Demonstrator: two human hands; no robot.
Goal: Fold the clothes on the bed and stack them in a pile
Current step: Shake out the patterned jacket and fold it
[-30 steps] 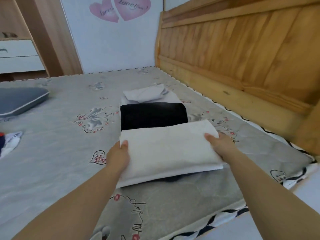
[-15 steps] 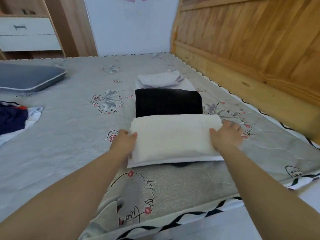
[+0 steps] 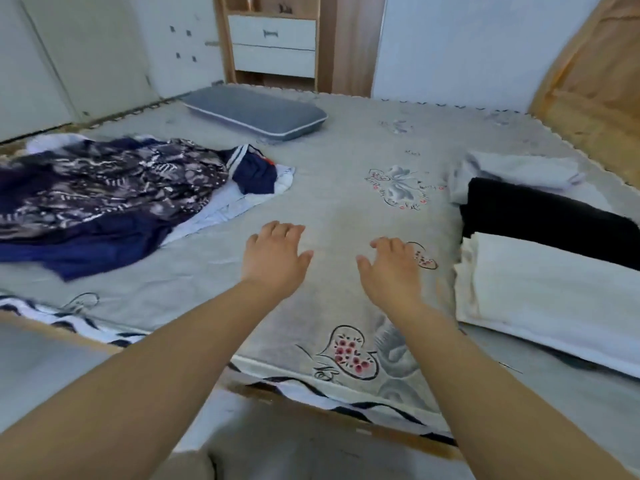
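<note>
Both hands hover empty over the grey bed sheet (image 3: 346, 202), fingers spread. My left hand (image 3: 275, 258) is in the middle and my right hand (image 3: 393, 271) is just right of it. At the right lie the folded clothes: a white folded garment (image 3: 547, 299) nearest, a black folded garment (image 3: 540, 220) behind it, and a pale grey one (image 3: 516, 169) furthest. At the left lies an unfolded heap: a dark patterned navy garment (image 3: 104, 181) on a pale blue-white one (image 3: 225, 209), with a navy piece with a striped collar (image 3: 254, 171) at its right end.
A grey pillow (image 3: 256, 110) lies at the far side of the bed. A wooden headboard (image 3: 595, 88) rises at the right. Drawers (image 3: 272, 46) stand against the back wall. The bed's wooden front edge (image 3: 311, 400) runs below my arms.
Both hands let go of the white folded garment and moved left over the bare sheet. My view swung left, bringing the unfolded heap into sight.
</note>
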